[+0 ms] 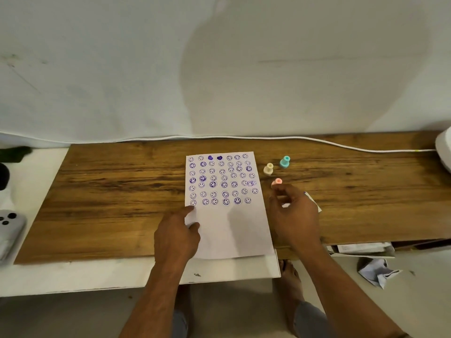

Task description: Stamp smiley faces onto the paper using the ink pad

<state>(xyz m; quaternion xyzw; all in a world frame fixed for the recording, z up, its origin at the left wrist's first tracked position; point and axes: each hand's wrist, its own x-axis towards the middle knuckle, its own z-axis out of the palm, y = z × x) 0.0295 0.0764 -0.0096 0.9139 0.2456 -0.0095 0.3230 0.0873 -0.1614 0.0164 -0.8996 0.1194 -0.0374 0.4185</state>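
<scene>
Paper (229,206) on wooden board (109,191), upper part filled with purple smileys.
Left hand (177,236) flat on paper's left edge, fingers apart. Right hand (294,215) beside paper, fingertips pinched on pink stamp (277,182); cream stamp (268,169) and teal stamp (284,162) stand beyond.

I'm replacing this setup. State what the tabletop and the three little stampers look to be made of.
Brown rectangular tabletop: wood or wood-look laminate, matte, with dark streaky grain. Teal stamper, cream stamper and pink stamper: probably moulded plastic, going by their smooth, uniform pastel colour.
</scene>
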